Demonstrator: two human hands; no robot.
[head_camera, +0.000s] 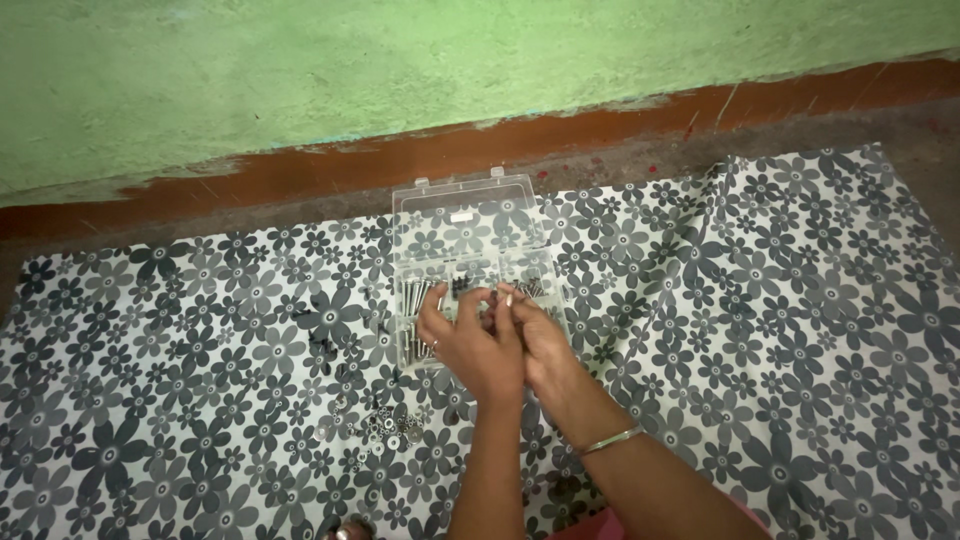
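Note:
A clear plastic compartment box (470, 228) lies open on a flower-patterned cloth (750, 300), its lid folded back toward the wall. Its tray holds long silver screws (410, 298) at the left and darker small parts behind. Both my hands are over the tray. My left hand (465, 342) and my right hand (535, 340) touch each other, fingertips pinched together over the box. What the fingers pinch is too small to make out. A thin bangle (610, 440) sits on my right wrist.
A small heap of washers and nuts (388, 428) lies on the cloth, near my left forearm. A few dark bits (325, 343) lie left of the box. Behind the cloth runs a bare floor strip and a green wall (400, 70) with a red-brown base.

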